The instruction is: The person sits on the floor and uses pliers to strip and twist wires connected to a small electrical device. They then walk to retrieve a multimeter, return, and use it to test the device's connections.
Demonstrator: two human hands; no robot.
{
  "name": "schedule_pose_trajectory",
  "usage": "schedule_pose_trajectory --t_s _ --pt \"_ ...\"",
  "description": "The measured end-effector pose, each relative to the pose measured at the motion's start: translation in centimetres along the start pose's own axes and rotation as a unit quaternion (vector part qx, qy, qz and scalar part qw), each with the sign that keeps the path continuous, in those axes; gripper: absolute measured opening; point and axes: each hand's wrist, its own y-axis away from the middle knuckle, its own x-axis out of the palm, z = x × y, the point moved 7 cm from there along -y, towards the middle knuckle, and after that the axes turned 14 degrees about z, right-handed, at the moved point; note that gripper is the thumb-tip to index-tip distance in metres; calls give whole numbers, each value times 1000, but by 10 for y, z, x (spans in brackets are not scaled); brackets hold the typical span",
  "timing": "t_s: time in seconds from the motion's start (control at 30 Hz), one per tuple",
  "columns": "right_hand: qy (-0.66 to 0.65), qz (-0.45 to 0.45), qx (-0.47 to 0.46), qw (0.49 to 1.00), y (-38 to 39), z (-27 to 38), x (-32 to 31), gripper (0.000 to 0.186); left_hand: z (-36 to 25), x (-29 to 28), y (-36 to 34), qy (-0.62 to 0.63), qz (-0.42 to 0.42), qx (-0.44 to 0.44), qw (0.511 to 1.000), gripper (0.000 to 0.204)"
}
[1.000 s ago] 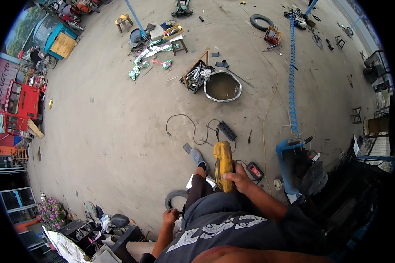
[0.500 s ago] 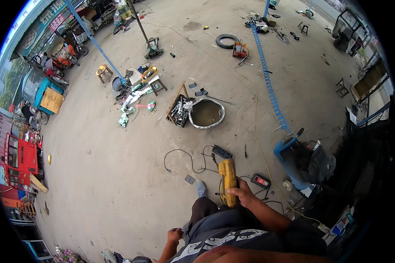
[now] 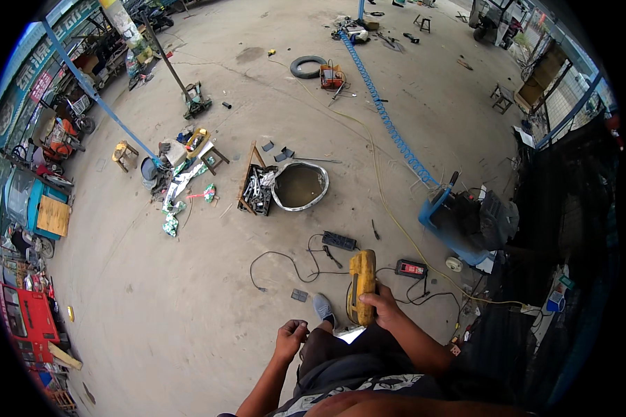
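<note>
The right hand (image 3: 382, 306) wraps its fingers round a yellow device (image 3: 362, 283). Left of it, the left hand (image 3: 291, 339) curls, contents unclear.

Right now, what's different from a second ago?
The left hand came forward, nearer the right hand. The view turned too. The right hand still holds the yellow device; the basin and power strip stayed put.
</note>
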Motion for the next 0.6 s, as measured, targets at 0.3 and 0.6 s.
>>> schedule_pose_trajectory --t_s 0.3,0.6 --pt "83 42 -7 996 -5 -10 -11 72 -56 108 -40 32 176 16 984 66" --pt "243 50 -35 968 -13 -6 -35 72 -44 155 -80 163 185 5 969 70"
